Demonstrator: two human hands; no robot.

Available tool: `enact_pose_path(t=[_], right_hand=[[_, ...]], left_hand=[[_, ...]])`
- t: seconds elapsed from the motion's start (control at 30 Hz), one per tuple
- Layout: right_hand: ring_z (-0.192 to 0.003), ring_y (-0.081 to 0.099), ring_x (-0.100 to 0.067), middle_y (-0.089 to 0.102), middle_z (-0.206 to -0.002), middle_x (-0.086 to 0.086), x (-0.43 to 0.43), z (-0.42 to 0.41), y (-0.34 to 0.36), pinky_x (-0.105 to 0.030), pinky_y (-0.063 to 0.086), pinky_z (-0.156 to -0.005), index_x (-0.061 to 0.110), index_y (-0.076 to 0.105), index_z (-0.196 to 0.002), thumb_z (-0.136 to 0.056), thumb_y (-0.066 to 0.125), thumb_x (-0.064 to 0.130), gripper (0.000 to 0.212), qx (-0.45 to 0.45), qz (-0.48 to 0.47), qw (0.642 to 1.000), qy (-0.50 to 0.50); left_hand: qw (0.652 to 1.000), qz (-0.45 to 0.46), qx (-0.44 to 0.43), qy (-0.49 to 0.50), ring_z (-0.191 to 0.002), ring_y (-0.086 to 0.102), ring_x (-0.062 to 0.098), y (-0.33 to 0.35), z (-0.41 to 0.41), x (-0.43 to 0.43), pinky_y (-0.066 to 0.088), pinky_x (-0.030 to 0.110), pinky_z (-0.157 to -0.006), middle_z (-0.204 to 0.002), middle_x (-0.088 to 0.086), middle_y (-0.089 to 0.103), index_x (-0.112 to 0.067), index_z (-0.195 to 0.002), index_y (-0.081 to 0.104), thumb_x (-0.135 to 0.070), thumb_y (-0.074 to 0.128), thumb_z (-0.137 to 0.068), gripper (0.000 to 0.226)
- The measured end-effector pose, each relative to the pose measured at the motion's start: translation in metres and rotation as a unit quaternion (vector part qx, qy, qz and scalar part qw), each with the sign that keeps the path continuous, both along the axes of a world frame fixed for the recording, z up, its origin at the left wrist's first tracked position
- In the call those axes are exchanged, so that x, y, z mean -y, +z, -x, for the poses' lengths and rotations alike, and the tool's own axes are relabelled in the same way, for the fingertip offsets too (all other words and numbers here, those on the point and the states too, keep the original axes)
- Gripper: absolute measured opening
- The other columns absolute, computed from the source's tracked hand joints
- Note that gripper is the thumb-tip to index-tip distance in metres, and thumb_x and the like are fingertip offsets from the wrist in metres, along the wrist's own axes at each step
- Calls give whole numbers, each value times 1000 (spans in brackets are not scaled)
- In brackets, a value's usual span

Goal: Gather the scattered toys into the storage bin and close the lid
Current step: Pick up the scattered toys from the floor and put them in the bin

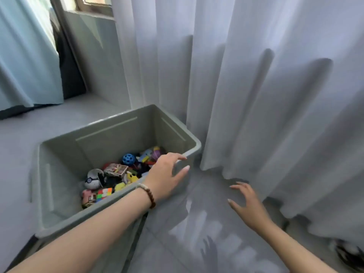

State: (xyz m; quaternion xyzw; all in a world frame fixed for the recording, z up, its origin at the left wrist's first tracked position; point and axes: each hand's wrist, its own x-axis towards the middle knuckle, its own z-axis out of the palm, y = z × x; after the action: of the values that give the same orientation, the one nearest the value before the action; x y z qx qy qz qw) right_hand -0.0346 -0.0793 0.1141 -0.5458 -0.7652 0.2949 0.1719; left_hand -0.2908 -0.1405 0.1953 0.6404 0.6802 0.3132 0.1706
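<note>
Left hand [165,175] hovers over storage bin [118,142], right hand [248,205] beside.

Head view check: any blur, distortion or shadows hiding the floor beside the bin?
Head view: wide-angle lens bows the grey-green plastic storage bin and white sheer curtain; the frame is soft, smearing the mixed colourful toys; pale reflections and finger shadows mottle the glossy grey floor near the right hand; a dark object bottom right is unreadable.
</note>
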Motion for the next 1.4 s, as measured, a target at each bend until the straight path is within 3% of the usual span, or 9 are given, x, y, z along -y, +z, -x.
enact_pose_path(t=[0.07, 0.17, 0.37, 0.53, 0.67, 0.8, 1.1, 1.27, 1.4], right_hand=[[-124, 43, -16, 44, -131, -1, 13, -48, -28, -21, 32, -99, 17, 55, -119, -84, 69, 24, 39, 4, 54, 997, -51], [-115, 47, -13, 46, -120, 4, 39, -102, -79, -21, 36, -90, 24, 56, -115, -80, 72, 29, 39, -10, 127, 987, -101], [-108, 51, -13, 45, -113, 7, 78, -160, -174, -19, 37, -83, 27, 56, -109, -78, 74, 30, 36, -8, 220, 965, -141], [-101, 55, -12, 46, -110, 7, 83, -171, -215, -19, 42, -85, 22, 60, -109, -77, 75, 25, 36, -14, 215, 965, -149], [-96, 54, -9, 47, -107, 8, 85, -178, -235, -17, 40, -82, 19, 62, -108, -77, 76, 23, 34, -29, 165, 973, -159], [-92, 54, -10, 49, -102, 7, 90, -186, -247, -19, 41, -80, 17, 65, -106, -74, 78, 24, 36, -46, 139, 974, -172], [-91, 50, -9, 51, -102, 8, 97, -198, -251, -18, 41, -80, 20, 63, -106, -77, 76, 26, 32, -33, 145, 975, -163], [-100, 51, -12, 51, -110, 5, 93, -198, -255, -23, 40, -88, 22, 56, -122, -77, 74, 29, 49, 7, 154, 974, -167], [-102, 51, -17, 51, -106, 4, 88, -190, -258, -28, 36, -85, 22, 58, -110, -77, 71, 27, 36, 52, 132, 979, -149]], left_hand=[[997, 43, 31, -60, -109, 49, 5, -25, -52, 1, 33, 12, -92, -118, -7, 56, -20, -119, 56, -36, 54, -91, 32], [976, 176, 63, -110, -108, 50, 6, -98, -114, 11, 39, 18, -92, -123, -9, 54, -26, -120, 54, -41, 55, -90, 34], [917, 362, -13, -166, -102, 53, 9, -228, -166, 38, 43, 20, -89, -118, -10, 51, -29, -120, 53, -43, 59, -86, 38], [899, 381, -57, -207, -99, 50, 6, -278, -184, 46, 41, 19, -88, -104, -14, 48, -33, -114, 58, -36, 67, -81, 35], [886, 376, -109, -250, -111, 50, 7, -303, -195, 47, 38, 19, -86, -112, -11, 54, -30, -114, 59, -29, 64, -82, 32], [891, 368, -121, -238, -105, 57, 10, -314, -196, 43, 41, 19, -85, -94, -12, 52, -23, -102, 65, -25, 61, -84, 19], [890, 355, -132, -253, -100, 53, 13, -319, -203, 43, 39, 18, -78, -93, -7, 49, -16, -98, 63, -24, 58, -88, 13], [923, 351, 73, -139, -86, 58, 15, -321, -210, 43, 43, 14, -75, -90, -2, 60, -20, -79, 56, -21, 61, -88, 10], [907, 318, 272, -45, -97, 60, 11, -307, -228, 23, 45, 17, -84, -103, 0, 64, -13, -77, 50, -13, 58, -91, 16]])
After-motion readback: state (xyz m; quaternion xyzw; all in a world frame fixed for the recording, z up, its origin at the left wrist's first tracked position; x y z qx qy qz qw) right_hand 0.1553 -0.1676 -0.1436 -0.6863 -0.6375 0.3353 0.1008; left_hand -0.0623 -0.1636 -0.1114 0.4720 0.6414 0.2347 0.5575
